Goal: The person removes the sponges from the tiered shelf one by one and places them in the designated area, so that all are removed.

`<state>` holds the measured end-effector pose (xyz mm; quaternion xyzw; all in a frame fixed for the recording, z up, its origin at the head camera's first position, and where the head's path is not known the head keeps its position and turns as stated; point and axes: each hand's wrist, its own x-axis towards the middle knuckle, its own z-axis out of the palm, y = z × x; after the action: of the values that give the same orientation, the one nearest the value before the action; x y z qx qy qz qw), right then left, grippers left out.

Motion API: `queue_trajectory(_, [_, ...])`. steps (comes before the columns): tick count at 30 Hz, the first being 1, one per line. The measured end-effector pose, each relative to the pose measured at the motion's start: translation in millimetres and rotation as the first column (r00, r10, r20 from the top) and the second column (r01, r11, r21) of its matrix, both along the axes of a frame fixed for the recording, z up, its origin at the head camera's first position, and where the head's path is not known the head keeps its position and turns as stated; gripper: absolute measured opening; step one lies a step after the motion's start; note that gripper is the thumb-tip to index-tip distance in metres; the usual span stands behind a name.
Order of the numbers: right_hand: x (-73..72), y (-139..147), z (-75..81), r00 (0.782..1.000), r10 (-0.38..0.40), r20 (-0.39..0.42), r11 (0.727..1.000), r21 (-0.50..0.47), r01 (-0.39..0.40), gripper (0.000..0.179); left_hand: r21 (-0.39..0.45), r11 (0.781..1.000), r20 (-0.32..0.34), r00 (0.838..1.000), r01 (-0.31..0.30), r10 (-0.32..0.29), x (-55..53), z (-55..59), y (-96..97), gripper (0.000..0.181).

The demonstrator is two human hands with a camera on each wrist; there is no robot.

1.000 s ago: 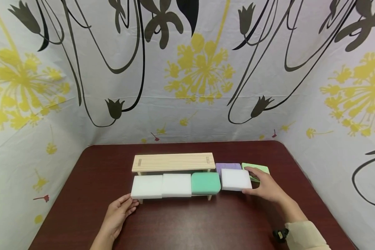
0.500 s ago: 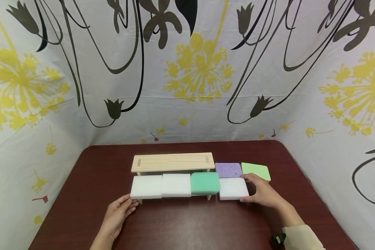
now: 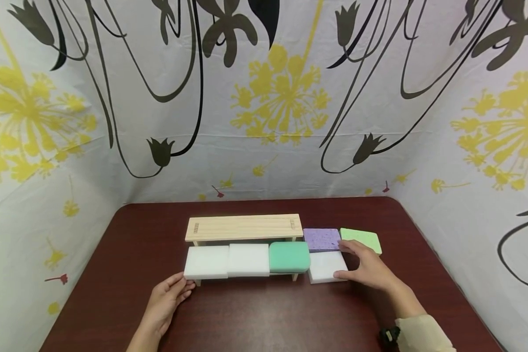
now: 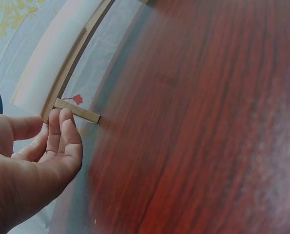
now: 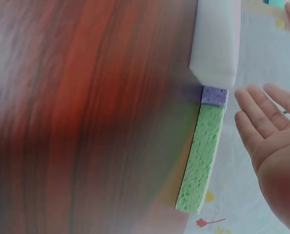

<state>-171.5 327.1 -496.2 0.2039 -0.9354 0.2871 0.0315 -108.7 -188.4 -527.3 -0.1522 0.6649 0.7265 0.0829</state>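
Note:
My left hand [image 3: 164, 299] pinches the left end of the front wooden rack [image 4: 67, 73], thumb at the board's corner and fingertips by its leg. On that rack lie two white sponges [image 3: 207, 262] side by side, then a teal rounded sponge [image 3: 289, 257] at the right end. Just right of the rack, a white sponge [image 3: 325, 268] lies flat on the table. Over its right side hovers my right hand [image 3: 375, 269], thumb and fingers spread; in the right wrist view the fingers are straight and apart from this sponge [image 5: 215, 41].
Behind the front rack stands a second wooden rack [image 3: 244, 228] with a bare top. A purple sponge [image 3: 322, 239] and a light green sponge [image 3: 362, 239] lie behind the white one on the dark red table [image 3: 255, 318]. Patterned cloth [image 3: 264, 181] encloses the table's sides and back.
My right hand has brought the white sponge toward me and down onto the table, in front of the purple one, then let it go. My left hand has stayed put.

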Motion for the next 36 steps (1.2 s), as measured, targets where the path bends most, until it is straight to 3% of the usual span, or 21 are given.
queue_trajectory(18, [-8.4, -36, 13.0, 0.997, 0.056, 0.054, 0.986, -0.160, -0.047, 0.083, 0.002, 1.000, 0.006, 1.000, -0.008, 0.008, -0.9, -1.2, -0.4, 0.046])
queue_trajectory(36, [-12.4, -67, 3.3, 0.995, 0.095, 0.043, 0.982, -0.170, -0.086, 0.090, 0.008, 1.000, 0.007, 1.000, -0.002, 0.002, -1.0, -1.8, -0.8, 0.046])
